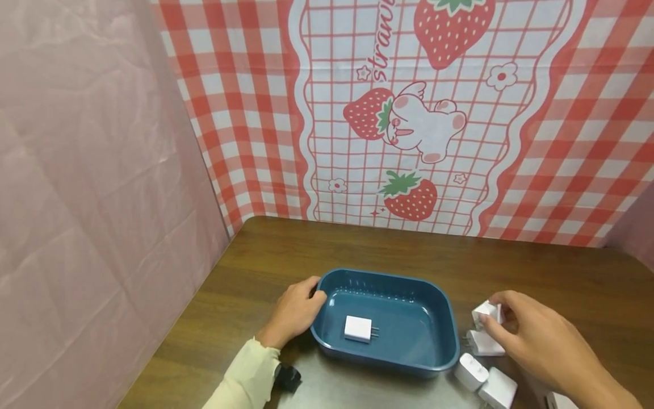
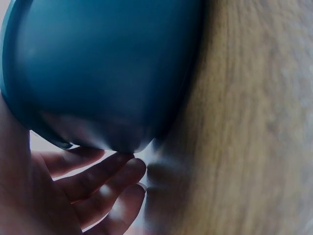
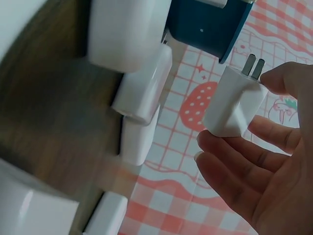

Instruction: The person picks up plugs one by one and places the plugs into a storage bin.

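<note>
My left hand [image 1: 291, 313] grips the left rim of a blue rectangular tray [image 1: 409, 332], its thumb over the edge. In the left wrist view the fingers [image 2: 110, 191] curl against the tray's outer wall. One white charger plug [image 1: 359, 328] lies on its side inside the tray, prongs pointing right. To the right of the tray, my right hand [image 1: 546, 338] pinches another white charger [image 3: 234, 103] between thumb and fingers. Its two metal prongs show upward in the right wrist view. Just below this hand lies a further charger [image 1: 485, 344] on the table.
More white chargers lie near the tray's front right corner, among them a rounded one [image 1: 472, 372] and a square one [image 1: 498, 388]. The wooden table [image 1: 286, 244] meets a red-and-white strawberry cloth [image 1: 327, 142] behind. A pink curtain [image 1: 102, 227] hangs at left.
</note>
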`<control>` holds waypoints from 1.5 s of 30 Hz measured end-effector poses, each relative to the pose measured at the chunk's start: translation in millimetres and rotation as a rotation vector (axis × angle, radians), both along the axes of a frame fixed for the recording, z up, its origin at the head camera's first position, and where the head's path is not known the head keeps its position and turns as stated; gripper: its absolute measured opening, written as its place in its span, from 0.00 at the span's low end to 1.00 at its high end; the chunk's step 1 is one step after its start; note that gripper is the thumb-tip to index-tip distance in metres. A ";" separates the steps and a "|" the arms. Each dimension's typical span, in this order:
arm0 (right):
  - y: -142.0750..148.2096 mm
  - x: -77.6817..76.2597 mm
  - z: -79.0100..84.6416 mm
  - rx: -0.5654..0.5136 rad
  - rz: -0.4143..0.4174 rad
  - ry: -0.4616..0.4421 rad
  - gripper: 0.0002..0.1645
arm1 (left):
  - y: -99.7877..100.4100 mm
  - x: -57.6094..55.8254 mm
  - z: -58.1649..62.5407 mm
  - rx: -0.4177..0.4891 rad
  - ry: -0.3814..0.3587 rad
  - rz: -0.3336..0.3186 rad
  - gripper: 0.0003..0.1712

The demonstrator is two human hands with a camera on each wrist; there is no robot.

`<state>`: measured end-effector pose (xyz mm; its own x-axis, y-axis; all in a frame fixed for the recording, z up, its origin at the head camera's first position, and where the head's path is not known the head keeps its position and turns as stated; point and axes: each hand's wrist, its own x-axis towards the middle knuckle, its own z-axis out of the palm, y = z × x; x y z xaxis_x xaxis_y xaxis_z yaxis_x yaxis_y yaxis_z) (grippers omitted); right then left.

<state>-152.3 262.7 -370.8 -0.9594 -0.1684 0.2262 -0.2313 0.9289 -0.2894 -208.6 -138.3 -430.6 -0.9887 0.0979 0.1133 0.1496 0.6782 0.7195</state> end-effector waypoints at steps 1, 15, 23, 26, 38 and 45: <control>-1.8 -1.0 1.7 0.008 -0.001 -0.010 0.27 | -0.2 -0.2 0.1 0.003 0.000 0.001 0.23; -35.7 -5.5 7.9 0.003 0.051 0.089 0.23 | -1.4 0.0 0.0 0.003 -0.010 0.004 0.24; -57.2 -9.2 14.4 0.011 0.087 0.055 0.27 | -0.5 -1.0 3.2 -0.008 0.000 0.003 0.24; -64.7 -11.6 15.9 0.037 0.095 0.043 0.29 | -0.2 -1.8 3.1 -0.013 0.006 0.001 0.23; -89.5 -17.0 14.7 0.086 0.139 0.019 0.23 | -0.6 -0.4 2.1 0.002 -0.035 0.000 0.25; -101.3 -20.7 11.4 0.073 0.208 0.049 0.19 | -2.2 0.3 1.2 0.002 -0.048 0.003 0.26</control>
<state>-173.0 161.4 -359.4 -0.8903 -0.3793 0.2521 -0.4325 0.8776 -0.2069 -208.2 -140.5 -429.4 -0.9933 0.0947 0.0655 0.1125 0.6773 0.7270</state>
